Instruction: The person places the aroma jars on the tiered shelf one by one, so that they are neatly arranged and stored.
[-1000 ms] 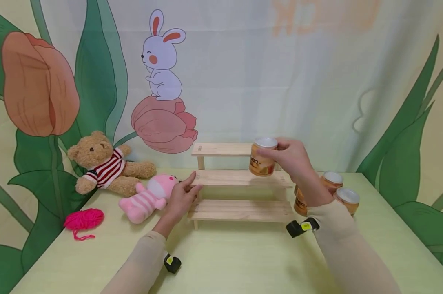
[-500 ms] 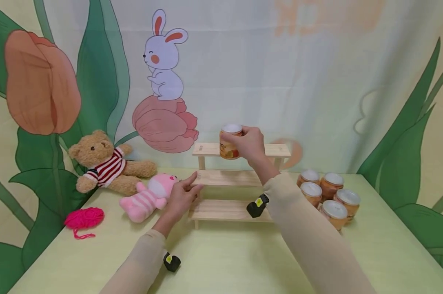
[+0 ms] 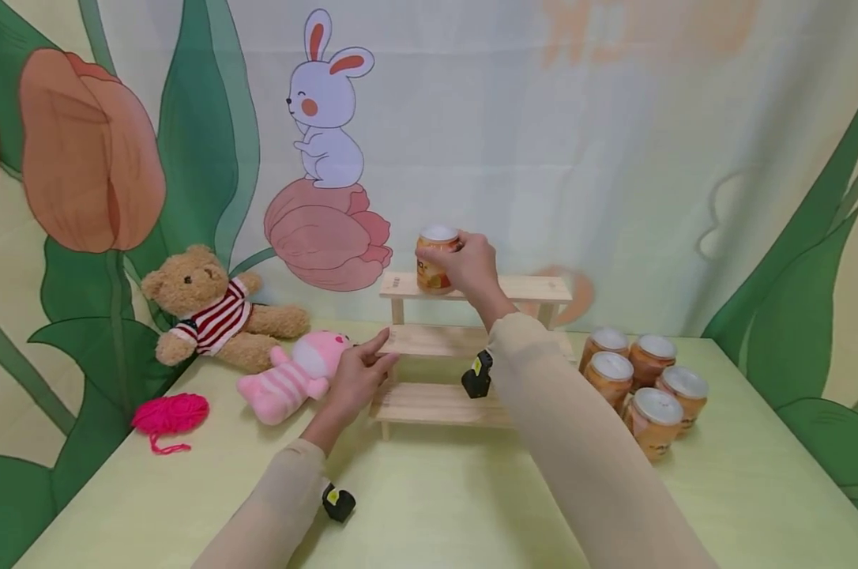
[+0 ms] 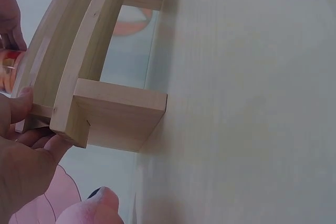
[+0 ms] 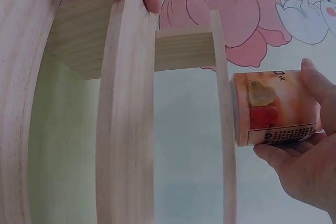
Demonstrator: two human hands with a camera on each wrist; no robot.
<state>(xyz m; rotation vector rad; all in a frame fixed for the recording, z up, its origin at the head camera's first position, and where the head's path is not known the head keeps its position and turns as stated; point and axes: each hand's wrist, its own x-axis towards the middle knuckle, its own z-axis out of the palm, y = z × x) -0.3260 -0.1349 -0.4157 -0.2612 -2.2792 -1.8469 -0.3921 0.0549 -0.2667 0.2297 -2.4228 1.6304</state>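
My right hand grips an orange can with a silver lid, upright at the left part of the top board of a three-tier wooden shelf rack. In the right wrist view the can has its base right at the top board's edge, thumb on one side and fingers on the other. My left hand holds the left end of the rack's middle board. The left wrist view shows the thumb of that hand on one face of the board and the fingers curled beneath.
Several more orange cans stand grouped on the table right of the rack. Left of it lie a pink striped plush toy, a teddy bear in a striped shirt and a ball of pink yarn. A printed curtain hangs behind.
My right hand has carried the can leftward and back, from in front of the rack's right side to the top board's left part. The left hand keeps its hold on the middle board.
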